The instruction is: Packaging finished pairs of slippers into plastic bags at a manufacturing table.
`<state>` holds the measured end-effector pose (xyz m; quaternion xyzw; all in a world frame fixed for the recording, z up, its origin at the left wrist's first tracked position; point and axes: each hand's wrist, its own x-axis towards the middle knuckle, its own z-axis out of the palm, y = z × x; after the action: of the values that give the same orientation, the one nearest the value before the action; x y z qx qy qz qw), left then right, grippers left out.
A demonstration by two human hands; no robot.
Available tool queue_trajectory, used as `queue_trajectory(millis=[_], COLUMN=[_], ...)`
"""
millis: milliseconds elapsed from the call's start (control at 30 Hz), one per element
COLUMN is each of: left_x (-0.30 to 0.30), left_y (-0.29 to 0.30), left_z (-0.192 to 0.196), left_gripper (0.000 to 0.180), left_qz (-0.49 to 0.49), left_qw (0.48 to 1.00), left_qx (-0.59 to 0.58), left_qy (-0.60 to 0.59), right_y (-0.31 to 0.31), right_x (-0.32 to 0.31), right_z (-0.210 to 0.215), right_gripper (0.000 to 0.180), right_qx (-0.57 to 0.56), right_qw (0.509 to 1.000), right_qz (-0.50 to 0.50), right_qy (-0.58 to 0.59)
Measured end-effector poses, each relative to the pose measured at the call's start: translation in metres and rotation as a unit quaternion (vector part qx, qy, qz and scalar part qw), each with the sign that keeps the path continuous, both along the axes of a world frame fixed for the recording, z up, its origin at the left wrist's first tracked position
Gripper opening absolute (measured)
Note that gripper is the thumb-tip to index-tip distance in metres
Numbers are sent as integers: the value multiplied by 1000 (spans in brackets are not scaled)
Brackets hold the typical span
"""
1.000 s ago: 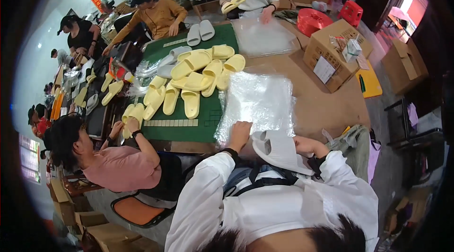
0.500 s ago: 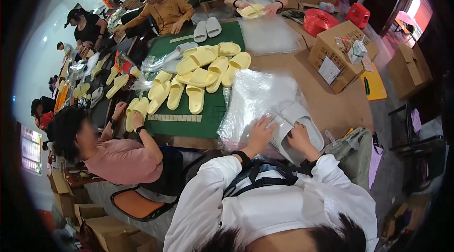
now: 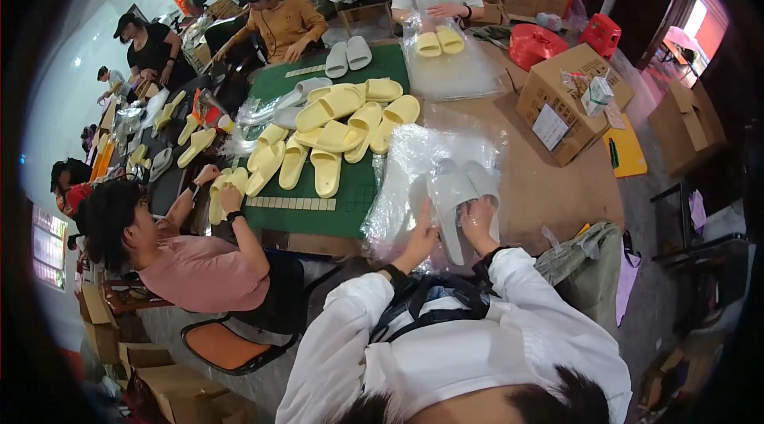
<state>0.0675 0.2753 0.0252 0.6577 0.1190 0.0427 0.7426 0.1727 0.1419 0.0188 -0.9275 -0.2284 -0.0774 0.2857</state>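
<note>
A pair of grey slippers (image 3: pixel 453 190) lies at the front of the table, toes pointing away from me, with their front part under the film of a clear plastic bag (image 3: pixel 404 177). My right hand (image 3: pixel 478 221) grips the slippers at their foot openings, fingers reaching under the straps. To the left of the pair, my left hand (image 3: pixel 422 237) is at the bag's near edge, index finger stretched up along the film and the other fingers curled on it. The slippers' heels stick out toward me between my hands.
Yellow slippers (image 3: pixel 330 138) are heaped on a green mat (image 3: pixel 302 217). Another grey pair (image 3: pixel 348 56) stands behind. A cardboard box (image 3: pixel 569 106) is at right. A co-worker at left handles yellow slippers (image 3: pixel 228 195); another, across the table, has a bagged yellow pair (image 3: pixel 439 42).
The grey slippers have moved left and forward into the bag, with my right hand on them. My left hand has drawn back toward me. Across the table, the co-worker's yellow slippers are now in a bag.
</note>
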Motion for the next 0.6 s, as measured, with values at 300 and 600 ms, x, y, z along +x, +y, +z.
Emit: queue_trajectory(millis=[300, 600], left_x=[-19, 19], left_y=[3, 13], left_z=[-17, 32], left_gripper=[78, 64], left_qz=[-28, -69], left_qw=[967, 969], left_qx=[-206, -230], left_qy=[148, 53], right_y=[38, -23], right_x=[37, -43], right_z=[6, 92], right_gripper=[38, 67], right_qx=[-6, 46], right_qw=[998, 977], right_qz=[42, 175], right_qy=[40, -113])
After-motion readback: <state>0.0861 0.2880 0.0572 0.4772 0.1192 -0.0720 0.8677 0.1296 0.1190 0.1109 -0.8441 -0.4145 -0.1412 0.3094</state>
